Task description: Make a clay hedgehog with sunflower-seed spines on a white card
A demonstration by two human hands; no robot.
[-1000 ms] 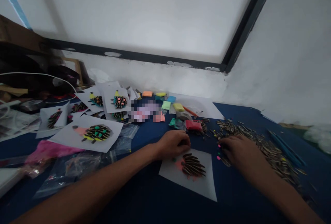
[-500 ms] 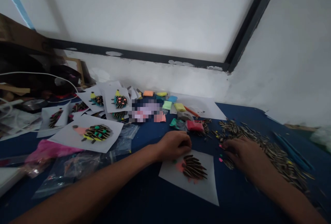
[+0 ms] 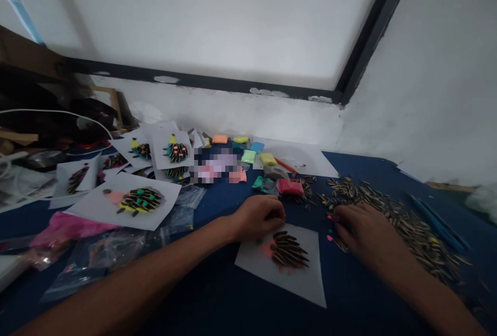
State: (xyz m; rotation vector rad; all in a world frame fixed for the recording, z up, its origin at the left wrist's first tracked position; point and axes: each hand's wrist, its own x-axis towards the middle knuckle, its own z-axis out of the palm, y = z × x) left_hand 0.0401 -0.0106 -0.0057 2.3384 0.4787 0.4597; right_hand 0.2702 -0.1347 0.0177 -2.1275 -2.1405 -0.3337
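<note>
A white sheet of paper (image 3: pixel 306 283) lies in front of me, bearing a hedgehog (image 3: pixel 289 250) with a salmon-pink clay face and feet and a back of striped sunflower seeds. Over the sheet's upper left edge rests my left hand (image 3: pixel 261 217), fingers curled in; whatever they hold, if anything, is hidden. To the right, my right hand (image 3: pixel 359 224) is closed with fingertips down at the table beside small pink clay balls (image 3: pixel 330 238) and a few seeds. What those fingertips pinch cannot be made out. A large spread of sunflower seeds (image 3: pixel 417 240) lies beyond that hand.
Packets of coloured clay, among them a red one (image 3: pixel 290 187), sit at the back middle. Finished seed hedgehogs on paper (image 3: pixel 91 201) and clear plastic bags (image 3: pixel 120 250) cover the left. A blue tool-like item (image 3: pixel 440 222) lies right of the seeds. A wall closes off the back.
The whole view has shifted slightly, so things sit a little further left. Both hands keep nearly the same places, with the right fingertips still down by the clay balls.
</note>
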